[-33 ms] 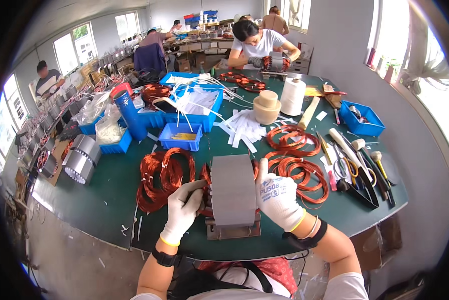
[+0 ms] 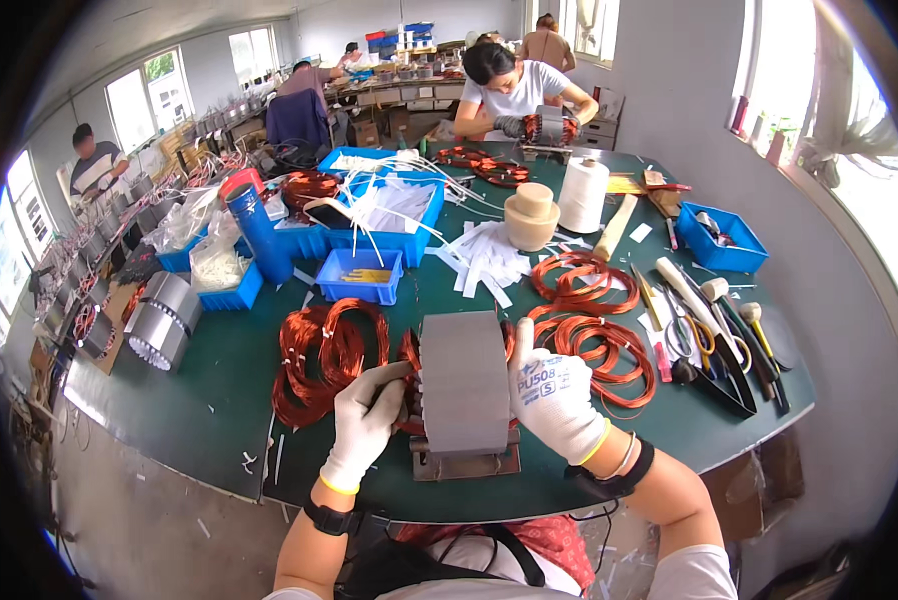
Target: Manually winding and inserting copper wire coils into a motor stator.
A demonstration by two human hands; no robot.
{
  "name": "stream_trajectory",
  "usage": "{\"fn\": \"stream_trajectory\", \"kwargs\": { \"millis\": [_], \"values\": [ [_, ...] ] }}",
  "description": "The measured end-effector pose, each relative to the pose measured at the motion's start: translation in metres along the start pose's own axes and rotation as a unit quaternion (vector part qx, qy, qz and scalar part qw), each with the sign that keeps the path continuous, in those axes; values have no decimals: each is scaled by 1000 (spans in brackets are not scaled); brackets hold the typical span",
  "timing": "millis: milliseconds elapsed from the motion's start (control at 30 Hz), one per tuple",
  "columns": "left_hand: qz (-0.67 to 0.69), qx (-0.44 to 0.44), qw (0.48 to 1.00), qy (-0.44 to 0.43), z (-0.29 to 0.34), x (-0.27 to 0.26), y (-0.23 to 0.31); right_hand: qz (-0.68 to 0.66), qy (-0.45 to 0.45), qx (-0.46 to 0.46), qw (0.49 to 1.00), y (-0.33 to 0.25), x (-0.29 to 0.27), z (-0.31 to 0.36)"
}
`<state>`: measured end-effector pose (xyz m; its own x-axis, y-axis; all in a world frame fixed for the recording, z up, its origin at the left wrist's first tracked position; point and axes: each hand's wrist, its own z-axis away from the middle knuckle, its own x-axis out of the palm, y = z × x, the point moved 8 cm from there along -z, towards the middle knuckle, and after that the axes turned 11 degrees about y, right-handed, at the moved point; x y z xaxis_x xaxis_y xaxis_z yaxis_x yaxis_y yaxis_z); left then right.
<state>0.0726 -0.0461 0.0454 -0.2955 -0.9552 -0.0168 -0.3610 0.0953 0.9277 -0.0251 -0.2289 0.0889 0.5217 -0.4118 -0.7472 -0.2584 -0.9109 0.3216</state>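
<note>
A grey laminated stator core [image 2: 464,385] sits on a metal stand [image 2: 466,463] before me, with copper windings [image 2: 410,350] bulging from its left end. My left hand [image 2: 367,415], in a white glove, is closed at that end, thumb and fingers pinching the copper wire there. Against the right end rests my right hand [image 2: 559,400], also gloved, one finger pointing up along the core's edge. Its other fingers curl in behind the core, and what they grip is hidden. Loose copper coils lie at both sides, one bundle [image 2: 314,365] left and another [image 2: 604,350] right.
Blue bins [image 2: 361,275] hold paper strips and sleeves. A thread cone [image 2: 582,195] stands behind white paper slips [image 2: 489,255]. Scissors [image 2: 706,340] and mallets [image 2: 754,315] lie right. Another stator [image 2: 164,320] sits left. Across the table a co-worker [image 2: 519,95] handles a wound stator.
</note>
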Motion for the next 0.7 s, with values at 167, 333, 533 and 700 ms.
{"fn": "stream_trajectory", "kwargs": {
  "millis": [167, 333, 533, 700],
  "values": [
    [-19, 7, 1000, -2, -5, 8, 4, -72, -19, 17, 997, 17, 12, 3],
    [-8, -15, 1000, 12, -3, 5, -1, -305, 189, 68, 931, 35, -52, 9],
    [1, -15, 1000, -2, 2, 3, 2, -465, -160, 219, 843, 34, 1, 87],
    [-12, 2, 1000, -4, 0, 4, -1, -736, -215, 429, 478, 18, 51, 103]
  ]
}}
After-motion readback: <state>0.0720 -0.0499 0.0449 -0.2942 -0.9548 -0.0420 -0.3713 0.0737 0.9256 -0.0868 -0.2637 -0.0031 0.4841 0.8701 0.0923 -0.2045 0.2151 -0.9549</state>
